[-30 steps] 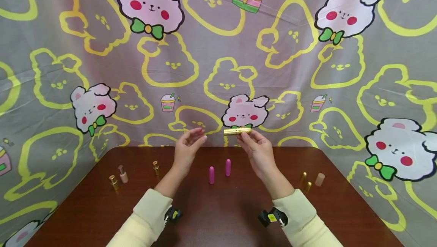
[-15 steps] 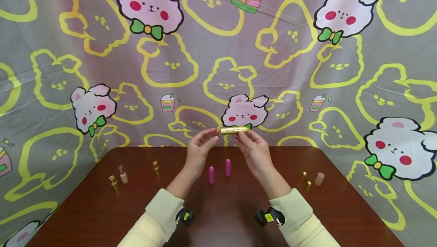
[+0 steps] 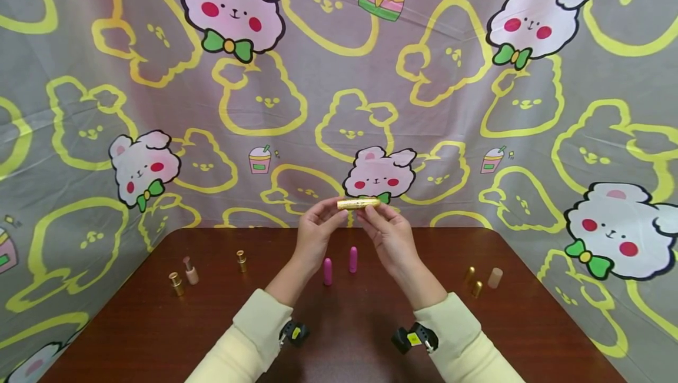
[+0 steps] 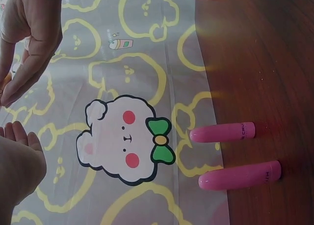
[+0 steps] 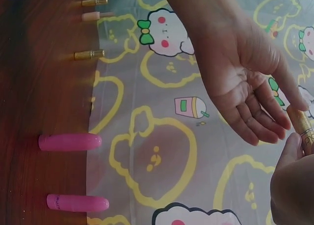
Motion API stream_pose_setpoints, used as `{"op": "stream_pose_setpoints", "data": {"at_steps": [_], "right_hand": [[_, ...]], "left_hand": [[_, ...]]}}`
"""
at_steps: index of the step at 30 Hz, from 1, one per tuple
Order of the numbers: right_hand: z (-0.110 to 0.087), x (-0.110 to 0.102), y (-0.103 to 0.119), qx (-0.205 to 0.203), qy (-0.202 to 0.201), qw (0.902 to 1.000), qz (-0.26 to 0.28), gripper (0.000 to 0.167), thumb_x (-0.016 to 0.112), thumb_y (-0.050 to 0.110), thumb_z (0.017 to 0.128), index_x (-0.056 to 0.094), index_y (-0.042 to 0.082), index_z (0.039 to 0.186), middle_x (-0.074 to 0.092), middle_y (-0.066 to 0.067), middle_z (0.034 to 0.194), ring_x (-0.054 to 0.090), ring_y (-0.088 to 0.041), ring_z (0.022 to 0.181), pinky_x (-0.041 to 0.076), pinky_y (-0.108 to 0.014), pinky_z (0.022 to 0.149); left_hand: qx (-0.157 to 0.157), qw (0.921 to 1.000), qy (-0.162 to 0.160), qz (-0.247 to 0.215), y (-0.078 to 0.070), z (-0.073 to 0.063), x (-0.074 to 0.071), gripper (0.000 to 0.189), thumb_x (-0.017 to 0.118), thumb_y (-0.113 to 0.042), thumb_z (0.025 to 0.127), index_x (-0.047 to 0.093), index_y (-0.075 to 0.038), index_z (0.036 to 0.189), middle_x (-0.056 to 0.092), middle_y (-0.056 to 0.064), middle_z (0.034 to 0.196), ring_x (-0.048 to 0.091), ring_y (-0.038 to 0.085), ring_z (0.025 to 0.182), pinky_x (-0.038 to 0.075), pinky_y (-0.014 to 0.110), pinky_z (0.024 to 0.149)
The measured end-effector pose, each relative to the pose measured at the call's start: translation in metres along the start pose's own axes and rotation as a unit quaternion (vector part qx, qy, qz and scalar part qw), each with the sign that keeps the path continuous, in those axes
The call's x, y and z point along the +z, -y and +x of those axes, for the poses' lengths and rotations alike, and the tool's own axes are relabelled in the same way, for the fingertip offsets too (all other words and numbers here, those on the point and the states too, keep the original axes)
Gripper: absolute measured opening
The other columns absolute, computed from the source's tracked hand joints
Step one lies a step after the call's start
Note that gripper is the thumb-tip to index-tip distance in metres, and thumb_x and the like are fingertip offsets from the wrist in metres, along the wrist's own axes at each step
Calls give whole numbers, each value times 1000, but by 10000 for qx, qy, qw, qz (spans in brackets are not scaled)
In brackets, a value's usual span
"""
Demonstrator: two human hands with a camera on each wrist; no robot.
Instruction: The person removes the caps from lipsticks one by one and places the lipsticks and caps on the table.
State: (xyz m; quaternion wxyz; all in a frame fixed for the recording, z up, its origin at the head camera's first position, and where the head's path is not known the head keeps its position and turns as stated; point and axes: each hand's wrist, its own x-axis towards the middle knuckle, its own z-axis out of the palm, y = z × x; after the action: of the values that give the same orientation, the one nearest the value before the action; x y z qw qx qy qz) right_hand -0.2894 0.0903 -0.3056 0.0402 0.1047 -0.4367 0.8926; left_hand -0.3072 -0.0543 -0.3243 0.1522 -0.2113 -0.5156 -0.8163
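Note:
A gold lipstick tube (image 3: 356, 203) with a tapered right end is held level in the air above the far part of the table. My right hand (image 3: 393, 239) pinches it near its right end, thumb in front. My left hand (image 3: 313, 236) has its thumb and index finger at the tube's left end, gripping it; in the right wrist view the left hand (image 5: 240, 72) keeps its other fingers loosely bent. Only a sliver of the tube (image 4: 6, 81) shows in the left wrist view. Beneath the hands stand two pink bullet-shaped lipsticks (image 3: 328, 272), upright and apart.
On the left of the brown table (image 3: 349, 336) stand an uncapped beige lipstick (image 3: 191, 272) and two gold lipstick bases (image 3: 176, 284). To the right are two small gold caps (image 3: 478, 289) and a beige cap (image 3: 495, 277). A patterned curtain (image 3: 328, 77) hangs behind.
My left hand has moved right from apart to the tube's left end and taken hold there. My right hand has shifted slightly left with the tube. The table items stay put.

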Motion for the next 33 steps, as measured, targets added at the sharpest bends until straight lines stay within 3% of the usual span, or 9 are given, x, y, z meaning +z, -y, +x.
{"op": "stream_pose_setpoints", "data": {"at_steps": [6,15,33], "right_hand": [[0,0,-4,-70,112,9999,-31,17,56,-2,95,71,6,97,70,-8,99,69,-19,93,51,-34,89],[-4,1,-5,36,80,9999,-147,23,56,-3,95,62,-8,117,69,-10,102,69,-19,95,50,-34,91],[-7,3,-10,-414,-54,9971,-629,22,58,-5,93,62,-11,114,70,-8,94,69,-18,88,52,-34,87]], "left_hand": [[-3,10000,-15,55,-1,0,1,29,67,6,86,62,14,114,70,3,96,64,12,84,53,25,77],[-16,9995,47,327,-1,-3,-1,26,68,2,86,64,13,109,71,3,96,65,15,85,53,26,78],[264,9965,-55,788,0,-7,-4,25,72,0,85,67,11,106,71,5,94,64,15,82,54,26,75]]}}
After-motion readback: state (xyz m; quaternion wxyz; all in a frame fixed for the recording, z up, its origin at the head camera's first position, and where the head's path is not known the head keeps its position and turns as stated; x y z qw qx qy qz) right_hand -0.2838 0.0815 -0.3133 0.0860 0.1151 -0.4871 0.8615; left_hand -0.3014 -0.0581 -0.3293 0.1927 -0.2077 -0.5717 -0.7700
